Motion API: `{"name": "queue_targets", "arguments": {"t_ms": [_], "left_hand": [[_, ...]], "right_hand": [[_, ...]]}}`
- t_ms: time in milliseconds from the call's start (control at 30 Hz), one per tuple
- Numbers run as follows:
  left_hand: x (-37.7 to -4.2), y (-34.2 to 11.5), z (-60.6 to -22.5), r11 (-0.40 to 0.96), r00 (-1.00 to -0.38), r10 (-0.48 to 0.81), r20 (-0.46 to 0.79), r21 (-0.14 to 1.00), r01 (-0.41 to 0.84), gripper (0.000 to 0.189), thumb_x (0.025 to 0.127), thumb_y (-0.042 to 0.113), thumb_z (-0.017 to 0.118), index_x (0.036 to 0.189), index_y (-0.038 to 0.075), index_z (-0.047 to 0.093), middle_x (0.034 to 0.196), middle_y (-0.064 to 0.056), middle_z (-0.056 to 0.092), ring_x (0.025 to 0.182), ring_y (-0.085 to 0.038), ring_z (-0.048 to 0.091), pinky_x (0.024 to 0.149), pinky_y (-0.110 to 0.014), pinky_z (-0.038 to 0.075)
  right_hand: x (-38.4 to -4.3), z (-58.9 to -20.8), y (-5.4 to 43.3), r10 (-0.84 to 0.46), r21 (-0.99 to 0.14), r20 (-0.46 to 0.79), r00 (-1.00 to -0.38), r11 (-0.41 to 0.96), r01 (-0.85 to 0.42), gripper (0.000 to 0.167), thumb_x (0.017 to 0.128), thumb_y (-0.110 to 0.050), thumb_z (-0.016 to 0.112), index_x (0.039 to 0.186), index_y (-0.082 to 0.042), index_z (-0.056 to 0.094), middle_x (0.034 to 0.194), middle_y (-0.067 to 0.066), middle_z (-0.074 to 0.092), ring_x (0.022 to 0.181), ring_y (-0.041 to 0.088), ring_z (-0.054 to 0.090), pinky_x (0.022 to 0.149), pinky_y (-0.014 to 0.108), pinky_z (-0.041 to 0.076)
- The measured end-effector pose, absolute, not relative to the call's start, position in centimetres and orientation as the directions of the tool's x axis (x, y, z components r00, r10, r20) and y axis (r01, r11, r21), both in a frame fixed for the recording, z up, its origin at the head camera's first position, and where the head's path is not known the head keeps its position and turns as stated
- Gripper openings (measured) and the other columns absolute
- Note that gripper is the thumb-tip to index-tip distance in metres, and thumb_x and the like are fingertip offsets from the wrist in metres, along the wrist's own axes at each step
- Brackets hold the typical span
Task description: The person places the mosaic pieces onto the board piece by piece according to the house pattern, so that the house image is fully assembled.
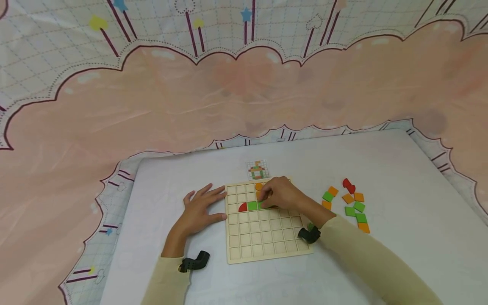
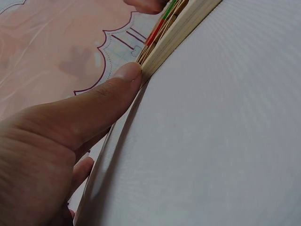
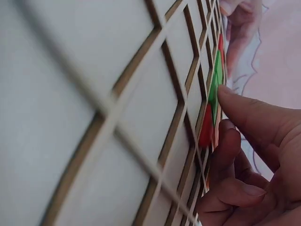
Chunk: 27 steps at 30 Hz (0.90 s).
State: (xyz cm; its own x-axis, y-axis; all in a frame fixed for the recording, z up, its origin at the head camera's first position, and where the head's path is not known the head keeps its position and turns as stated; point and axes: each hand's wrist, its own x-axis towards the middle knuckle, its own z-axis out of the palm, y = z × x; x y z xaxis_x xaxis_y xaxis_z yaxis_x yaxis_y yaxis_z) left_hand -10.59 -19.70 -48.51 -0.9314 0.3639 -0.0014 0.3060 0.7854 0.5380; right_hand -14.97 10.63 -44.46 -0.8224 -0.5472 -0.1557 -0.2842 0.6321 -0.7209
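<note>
A square wooden grid board (image 1: 249, 252) lies on the table. In one row sit a red quarter-round piece (image 1: 242, 207) and green square tiles (image 1: 252, 206); above them are an orange round piece (image 1: 259, 186) and an orange tile (image 1: 258, 195). My left hand (image 1: 199, 215) rests beside the board with fingers spread, its thumb (image 2: 128, 71) against the board's edge. My right hand (image 1: 280, 194) is over the upper part of the board. Its thumb (image 3: 233, 98) touches a green tile (image 3: 217, 77), close above another red piece (image 3: 206, 126), and the other fingers are loosely bent.
A small pattern card (image 1: 258, 169) lies beyond the board. To the right are scattered orange tiles (image 1: 364, 228), green tiles (image 1: 350, 211) and red pieces (image 1: 348, 185). One green piece (image 1: 310, 226) is partly hidden by the right wrist. A patterned cloth (image 1: 228, 97) hangs behind the white table (image 1: 183, 169).
</note>
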Motion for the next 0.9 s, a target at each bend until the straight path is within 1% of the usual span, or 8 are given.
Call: {"name": "queue_targets", "arguments": {"t_ms": [133, 267, 367, 533, 667, 833, 900], "left_hand": [[-10.6, -19.8, -48.6, 0.777, -0.929, 0.371, 0.005, 0.545, 0.314, 0.072, 0.083, 0.045, 0.082, 0.148, 0.025, 0.056, 0.16, 0.007, 0.046, 0.157, -0.028, 0.022, 0.118, -0.067, 0.002], [-10.7, -19.8, -48.7, 0.77, -0.927, 0.376, 0.008, 0.553, 0.317, 0.072, 0.083, 0.045, 0.082, 0.148, 0.026, 0.057, 0.16, 0.007, 0.046, 0.157, -0.027, 0.022, 0.119, -0.067, 0.002], [-10.7, -19.8, -48.7, 0.767, -0.925, 0.379, 0.018, 0.553, 0.324, 0.073, 0.082, 0.044, 0.083, 0.147, 0.025, 0.057, 0.16, 0.006, 0.046, 0.157, -0.029, 0.023, 0.118, -0.068, 0.002], [-10.7, -19.8, -48.6, 0.767, -0.924, 0.38, 0.027, 0.549, 0.332, 0.072, 0.082, 0.043, 0.083, 0.147, 0.024, 0.057, 0.16, 0.004, 0.047, 0.156, -0.031, 0.024, 0.117, -0.068, 0.003], [-10.7, -19.8, -48.5, 0.766, -0.926, 0.378, 0.012, 0.557, 0.321, 0.072, 0.083, 0.044, 0.082, 0.148, 0.024, 0.056, 0.16, 0.006, 0.045, 0.157, -0.029, 0.022, 0.118, -0.067, 0.002], [-10.7, -19.8, -48.5, 0.772, -0.928, 0.374, -0.006, 0.557, 0.307, 0.073, 0.083, 0.045, 0.082, 0.148, 0.025, 0.056, 0.161, 0.007, 0.045, 0.158, -0.027, 0.021, 0.118, -0.067, 0.001], [-10.7, -19.9, -48.5, 0.775, -0.929, 0.371, -0.009, 0.554, 0.304, 0.073, 0.083, 0.045, 0.082, 0.148, 0.025, 0.056, 0.161, 0.007, 0.045, 0.158, -0.028, 0.021, 0.118, -0.067, 0.002]], "right_hand": [[-15.1, -44.0, 12.2, -0.535, -0.719, -0.151, -0.832, 0.637, -0.279, 0.006, 0.087, -0.019, 0.081, 0.093, -0.017, 0.08, 0.087, -0.006, 0.074, 0.08, 0.01, 0.063, 0.074, 0.029, 0.054], [-15.5, -43.8, 14.0, -0.499, -0.687, -0.176, -0.848, 0.679, -0.257, 0.013, 0.092, -0.03, 0.077, 0.101, -0.021, 0.079, 0.098, -0.006, 0.073, 0.089, 0.014, 0.06, 0.082, 0.031, 0.051], [-15.7, -43.8, 15.4, -0.483, -0.677, -0.197, -0.853, 0.696, -0.238, 0.016, 0.093, -0.034, 0.075, 0.104, -0.023, 0.079, 0.104, -0.006, 0.073, 0.093, 0.016, 0.059, 0.083, 0.032, 0.05], [-15.7, -43.6, 18.1, -0.467, -0.667, -0.19, -0.864, 0.706, -0.235, 0.015, 0.094, -0.033, 0.075, 0.104, -0.023, 0.078, 0.104, -0.007, 0.074, 0.094, 0.018, 0.061, 0.083, 0.033, 0.052], [-15.7, -43.7, 20.6, -0.452, -0.633, -0.164, -0.877, 0.73, -0.258, 0.015, 0.094, -0.034, 0.074, 0.105, -0.024, 0.078, 0.102, -0.008, 0.074, 0.094, 0.017, 0.061, 0.082, 0.033, 0.053], [-15.5, -43.6, 23.7, -0.419, -0.604, -0.151, -0.895, 0.756, -0.252, 0.018, 0.095, -0.038, 0.073, 0.105, -0.024, 0.078, 0.102, -0.009, 0.074, 0.094, 0.015, 0.063, 0.08, 0.032, 0.053], [-15.4, -43.4, 24.9, -0.398, -0.603, -0.161, -0.903, 0.764, -0.23, 0.021, 0.095, -0.041, 0.072, 0.106, -0.024, 0.077, 0.103, -0.007, 0.073, 0.093, 0.015, 0.062, 0.079, 0.032, 0.052]]}}
